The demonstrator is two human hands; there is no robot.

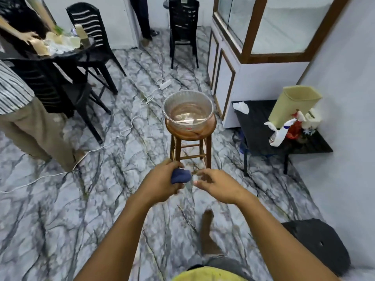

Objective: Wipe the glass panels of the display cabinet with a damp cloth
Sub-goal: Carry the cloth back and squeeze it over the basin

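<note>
Left grip (162, 179) clenched on balled cloth (181, 175), right grip (215, 184) released — prep step; next, reach cabinet glass (288, 27).

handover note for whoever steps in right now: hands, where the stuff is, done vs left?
Left hand: closed around a bunched dark blue cloth, held over the floor short of the stool.
Right hand: open, empty, fingers blurred beside the cloth.
Glass bowl sits on the round wooden stool straight ahead; it appears to hold water.
Display cabinet stands ahead to the right, glass panels above white lower doors.
Done: cloth in hand; can't tell if it is wet.
Left: dampen the cloth if needed, then wipe all the panels. No hand is near the glass.
</note>
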